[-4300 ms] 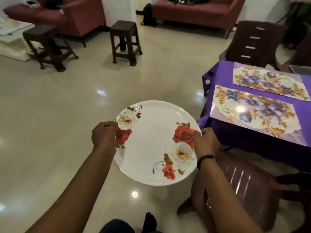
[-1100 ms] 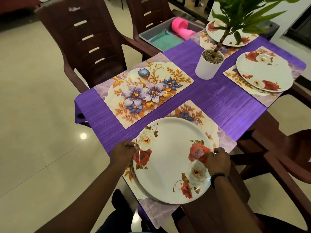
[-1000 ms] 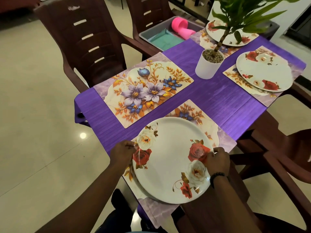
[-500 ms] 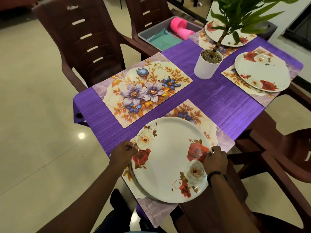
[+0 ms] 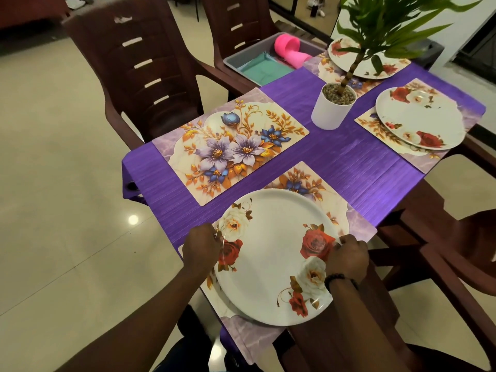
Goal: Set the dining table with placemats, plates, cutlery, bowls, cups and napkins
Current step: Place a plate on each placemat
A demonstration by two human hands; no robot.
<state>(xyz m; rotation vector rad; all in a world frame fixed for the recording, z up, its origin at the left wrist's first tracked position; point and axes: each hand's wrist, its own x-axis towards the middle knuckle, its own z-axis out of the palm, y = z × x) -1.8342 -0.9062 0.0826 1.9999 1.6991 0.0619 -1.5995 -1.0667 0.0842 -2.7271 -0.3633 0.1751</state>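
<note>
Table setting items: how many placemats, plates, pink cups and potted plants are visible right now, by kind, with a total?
Placemats: 4 (near, bare one, right, far)
Plates: 3 (held, right, far)
Pink cups: 2, in the grey tray ()
Potted plants: 1
Total: 10

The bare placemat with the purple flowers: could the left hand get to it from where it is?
Probably yes. The left hand grips the plate rim, and the bare placemat lies just beyond with only open purple cloth between, once it lets go.
</note>
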